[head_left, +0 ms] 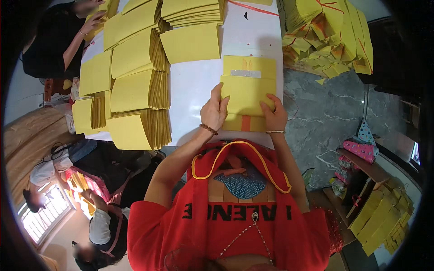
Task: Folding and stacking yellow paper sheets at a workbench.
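Observation:
A stack of yellow paper sheets [247, 92] lies on the white table [194, 86] in front of me, with a silver foil patch near its far edge and an orange stripe near its front edge. My left hand [214, 110] presses on the left side of a folded yellow sheet, thumb on its edge. My right hand [272, 115] holds the lower right corner of the same sheet. A bead bracelet is on my left wrist, a thin bangle on the right.
Several fanned stacks of folded yellow paper [135, 90] cover the table's left half. A heap of tied yellow bundles [330, 36] lies at the far right. A person in black [54, 40] sits at the far left; other people are below left. Shelves with yellow packs [379, 212] stand at right.

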A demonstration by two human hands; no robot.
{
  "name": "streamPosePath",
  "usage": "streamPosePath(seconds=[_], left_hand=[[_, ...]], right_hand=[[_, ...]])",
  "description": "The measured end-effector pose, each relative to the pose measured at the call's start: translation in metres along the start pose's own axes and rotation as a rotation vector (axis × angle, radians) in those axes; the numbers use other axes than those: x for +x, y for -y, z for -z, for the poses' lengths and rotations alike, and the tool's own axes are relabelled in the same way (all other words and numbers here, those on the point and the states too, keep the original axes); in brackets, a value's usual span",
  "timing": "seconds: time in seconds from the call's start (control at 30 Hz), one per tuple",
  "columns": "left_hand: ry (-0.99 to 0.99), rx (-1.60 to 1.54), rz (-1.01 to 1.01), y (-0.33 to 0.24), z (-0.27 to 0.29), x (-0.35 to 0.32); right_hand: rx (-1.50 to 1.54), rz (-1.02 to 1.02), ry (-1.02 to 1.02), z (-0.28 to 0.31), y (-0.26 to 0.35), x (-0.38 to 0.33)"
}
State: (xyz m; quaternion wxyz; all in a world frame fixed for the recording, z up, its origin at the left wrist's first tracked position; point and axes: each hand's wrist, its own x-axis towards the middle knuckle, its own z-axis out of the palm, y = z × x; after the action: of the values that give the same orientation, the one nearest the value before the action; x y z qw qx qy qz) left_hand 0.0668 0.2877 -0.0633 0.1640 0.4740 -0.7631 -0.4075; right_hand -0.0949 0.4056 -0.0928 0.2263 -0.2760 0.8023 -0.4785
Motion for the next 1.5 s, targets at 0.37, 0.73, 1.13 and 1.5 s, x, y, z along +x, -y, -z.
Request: streamPosePath(seconds=[0.37,0.73,1.13,1.5], left_hand=[[-0.011,0.124,-0.051,0.003,-0.002,0.001],[-0.067,0.208,-0.169,0.004,0.001,0.0],[-0.142,0.462,-0.409,-0.018,0.014,0.007],[0.271,0.483,-0.847,-0.026,-0.026,0.03]], right_hand=[[-0.06,0.006,-0.001,0.0,0.004,-0.001],[-0.075,-0.013,0.007,0.0,0.007,-0.002],[-0.118,-0.015,0.025,0.002,0.001,0.0],[-0.128,0.012,0.014,-0.004,-0.003,0.0]])
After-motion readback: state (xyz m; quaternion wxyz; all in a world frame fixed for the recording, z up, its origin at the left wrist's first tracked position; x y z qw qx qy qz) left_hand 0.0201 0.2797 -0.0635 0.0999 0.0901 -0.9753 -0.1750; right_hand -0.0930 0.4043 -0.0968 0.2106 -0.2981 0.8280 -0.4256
